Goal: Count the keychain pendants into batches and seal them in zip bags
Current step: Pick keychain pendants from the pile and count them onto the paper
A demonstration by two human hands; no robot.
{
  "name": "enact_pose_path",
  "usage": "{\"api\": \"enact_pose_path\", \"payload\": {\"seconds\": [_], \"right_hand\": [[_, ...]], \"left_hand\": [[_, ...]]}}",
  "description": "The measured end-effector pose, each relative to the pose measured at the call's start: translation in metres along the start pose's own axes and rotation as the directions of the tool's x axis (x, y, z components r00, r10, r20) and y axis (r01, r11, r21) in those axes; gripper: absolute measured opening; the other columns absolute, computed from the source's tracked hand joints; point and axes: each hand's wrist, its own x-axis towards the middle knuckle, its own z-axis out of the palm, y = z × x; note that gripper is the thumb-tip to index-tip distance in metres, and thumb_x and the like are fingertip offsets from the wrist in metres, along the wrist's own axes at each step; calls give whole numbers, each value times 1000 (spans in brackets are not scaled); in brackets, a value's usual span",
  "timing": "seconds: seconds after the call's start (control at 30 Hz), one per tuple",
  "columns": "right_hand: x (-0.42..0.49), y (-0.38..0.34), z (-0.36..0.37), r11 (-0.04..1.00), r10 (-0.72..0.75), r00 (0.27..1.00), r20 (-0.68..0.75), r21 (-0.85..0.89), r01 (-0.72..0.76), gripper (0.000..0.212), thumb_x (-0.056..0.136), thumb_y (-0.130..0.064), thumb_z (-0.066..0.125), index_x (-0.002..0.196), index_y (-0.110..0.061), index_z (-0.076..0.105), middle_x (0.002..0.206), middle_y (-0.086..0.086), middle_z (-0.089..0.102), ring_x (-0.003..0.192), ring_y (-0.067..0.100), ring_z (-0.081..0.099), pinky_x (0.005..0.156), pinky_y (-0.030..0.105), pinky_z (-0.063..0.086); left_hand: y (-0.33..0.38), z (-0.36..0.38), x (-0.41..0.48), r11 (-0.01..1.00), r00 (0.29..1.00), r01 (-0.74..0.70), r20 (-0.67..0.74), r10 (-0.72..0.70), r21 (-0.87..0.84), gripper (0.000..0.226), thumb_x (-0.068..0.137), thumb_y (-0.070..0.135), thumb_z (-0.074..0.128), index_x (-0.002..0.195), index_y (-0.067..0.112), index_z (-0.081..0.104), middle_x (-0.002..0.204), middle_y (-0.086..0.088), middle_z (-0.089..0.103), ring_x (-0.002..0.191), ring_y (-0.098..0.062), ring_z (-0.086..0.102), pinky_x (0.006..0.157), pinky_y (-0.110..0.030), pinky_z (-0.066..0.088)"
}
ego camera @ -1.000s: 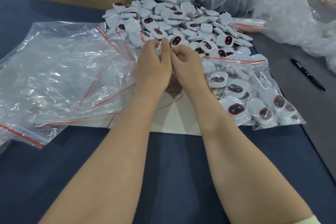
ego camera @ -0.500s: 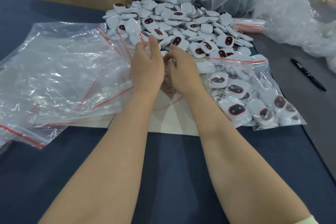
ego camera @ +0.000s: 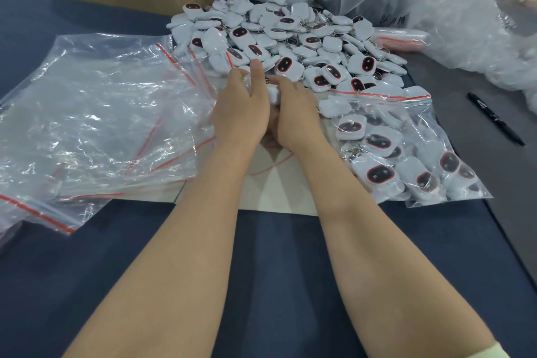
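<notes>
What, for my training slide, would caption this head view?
Left hand and right hand grip pendants between empty zip bags and a filled bag.

Head-worn view looks down and forward, seemingly near the table (ego camera: pixel 276 270).

A second ago the left hand (ego camera: pixel 241 109) and the right hand (ego camera: pixel 295 115) had their fingertips pinched together, just in front of the pile of pendants (ego camera: pixel 290 38). Now the fingertips have come apart. One finger of the left hand points out straight and touches the near side of the pile. A white pendant (ego camera: pixel 273 94) now shows between the two hands, and the right hand's fingers curl round it.
</notes>
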Motion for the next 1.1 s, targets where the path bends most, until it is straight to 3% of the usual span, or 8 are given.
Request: {"api": "enact_pose_path", "payload": {"seconds": [0.2, 0.33, 0.4, 0.47, 0.53, 0.6, 0.77, 1.1], "right_hand": [[-1, -2, -2, 982, 179, 984, -4, 70, -178, 50, 89, -23, 60, 135, -11, 46, 136, 16, 39, 126, 34, 35, 106, 37, 29], [-1, -3, -6, 906, 274, 947, -165, 375, -197, 18, 90, -19, 61, 102, -13, 49, 98, 1, 59, 87, 18, 53, 69, 24, 37], [0, -4, -11, 746, 394, 902, -177, 634, -201, 17, 93, -16, 58, 99, -13, 43, 82, -8, 56, 77, 12, 59, 66, 22, 41], [3, -4, -14, 435, 466, 881, -80, 888, -150, 14, 95, -8, 54, 103, -9, 41, 88, 1, 61, 75, 15, 66, 66, 24, 49], [4, -4, -18, 163, 456, 890, 13, 982, -97, 11, 97, -2, 49, 106, -4, 45, 94, 12, 62, 70, 16, 66, 60, 21, 51], [4, -1, -21, 65, 426, 903, 66, 993, -103, 7, 96, -1, 49, 101, -4, 54, 93, 9, 64, 71, 15, 65, 63, 21, 53], [1, 1, -23, 52, 412, 907, 87, 992, -119, 12, 95, -9, 58, 85, -17, 58, 83, 3, 66, 77, 14, 64, 71, 23, 53], [2, 3, -20, 121, 386, 920, 70, 985, -125, 6, 93, -12, 61, 89, -16, 61, 84, -1, 68, 79, 11, 65, 70, 20, 53]], "left_hand": [[-1, 0, 1, 1000, 1000, 2, 15, -2, 16, 52, 98, 53, 27, 121, 13, 51, 110, -10, 65, 108, -28, 56, 95, -39, 41], [0, 1, 1, 1000, 1000, 8, 23, -8, 9, 52, 97, 56, 26, 120, 17, 51, 106, -9, 66, 105, -27, 59, 96, -41, 42], [0, 2, 0, 1000, 1000, 3, 24, -3, 19, 52, 97, 57, 25, 121, 18, 51, 104, -8, 66, 103, -26, 59, 94, -39, 42], [-1, 2, -1, 1000, 1000, -12, 24, 11, 18, 51, 97, 55, 26, 120, 17, 51, 101, -6, 64, 101, -26, 58, 88, -36, 41], [0, 2, -1, 1000, 999, -27, 38, 26, 16, 50, 98, 54, 27, 118, 17, 52, 94, -4, 61, 100, -27, 58, 86, -36, 41], [1, 2, -2, 999, 998, -41, 51, 39, 25, 49, 98, 54, 27, 118, 17, 53, 92, -2, 59, 100, -27, 58, 87, -36, 42], [2, 2, -3, 999, 997, -50, 61, 49, 17, 49, 98, 54, 28, 116, 17, 54, 88, -2, 59, 98, -27, 58, 90, -38, 45], [1, 2, -3, 998, 996, -63, 61, 62, 16, 49, 98, 53, 29, 115, 16, 56, 81, -2, 55, 97, -29, 60, 89, -39, 45]]}}
